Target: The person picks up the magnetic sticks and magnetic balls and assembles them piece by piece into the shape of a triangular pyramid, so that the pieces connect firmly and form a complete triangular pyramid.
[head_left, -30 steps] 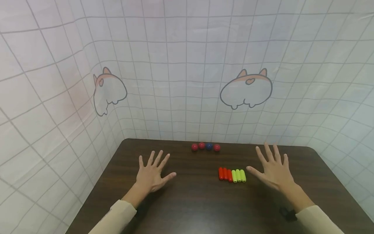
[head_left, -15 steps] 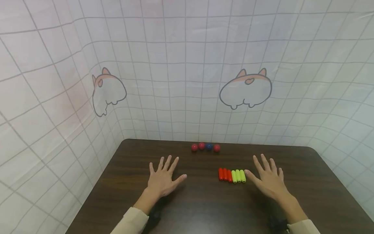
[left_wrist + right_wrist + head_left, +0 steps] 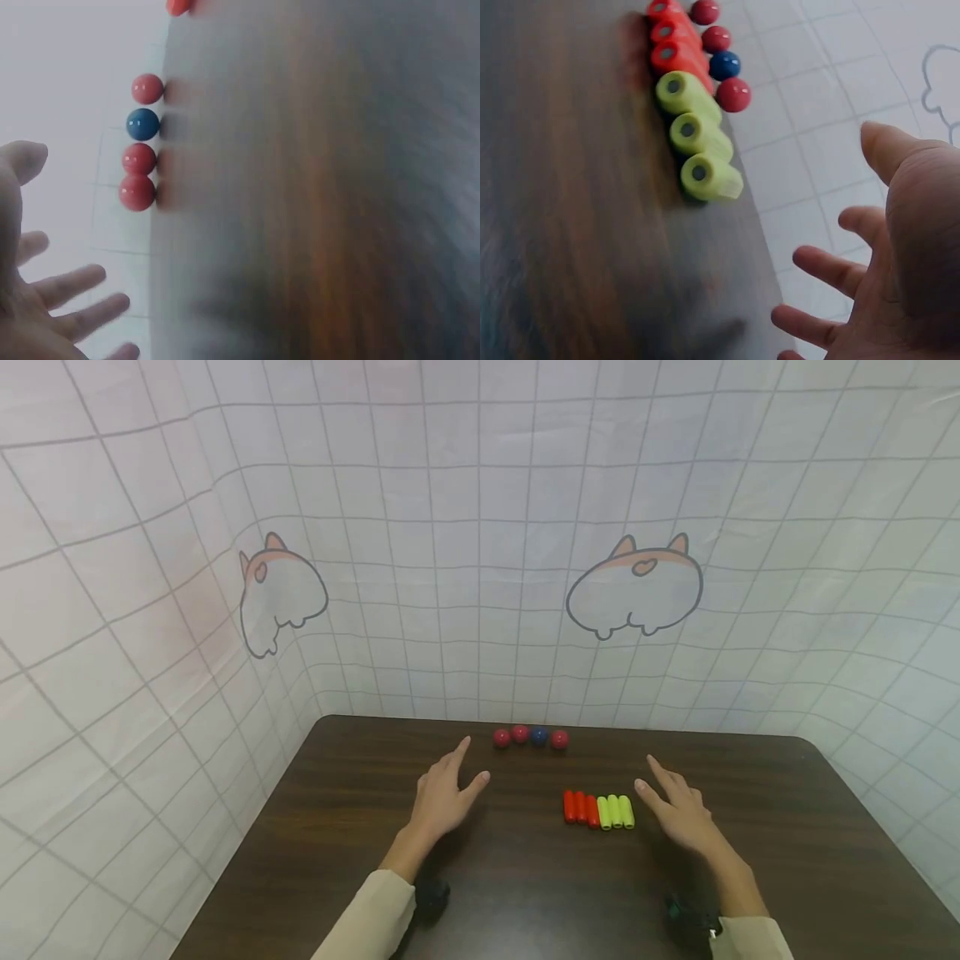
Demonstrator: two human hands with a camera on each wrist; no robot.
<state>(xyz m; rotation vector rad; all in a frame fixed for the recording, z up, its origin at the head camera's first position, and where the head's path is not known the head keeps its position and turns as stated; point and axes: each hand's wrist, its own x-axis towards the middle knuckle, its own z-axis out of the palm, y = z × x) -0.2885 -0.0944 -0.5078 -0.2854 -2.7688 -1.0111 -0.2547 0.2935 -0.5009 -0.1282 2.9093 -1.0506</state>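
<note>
Your left hand [image 3: 442,793], fingers relaxed and holding nothing, hovers just near-left of the balls [image 3: 529,737] at the far edge of the surface [image 3: 525,893]. Your right hand [image 3: 678,814], likewise empty and spread, lies just right of the tubes [image 3: 598,810]. Wrist views are motion-blurred; palms hidden.

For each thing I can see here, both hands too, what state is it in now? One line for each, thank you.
Left hand: open, fingers straight, holds nothing, nearest the balls.
Right hand: open, holds nothing, beside the yellow-green tubes.
Three red balls and one blue ball: in one row at the table's far edge, untouched.
Three red tubes: lying side by side, untouched.
Three yellow-green tubes: lying side by side next to the red ones, untouched.
</note>
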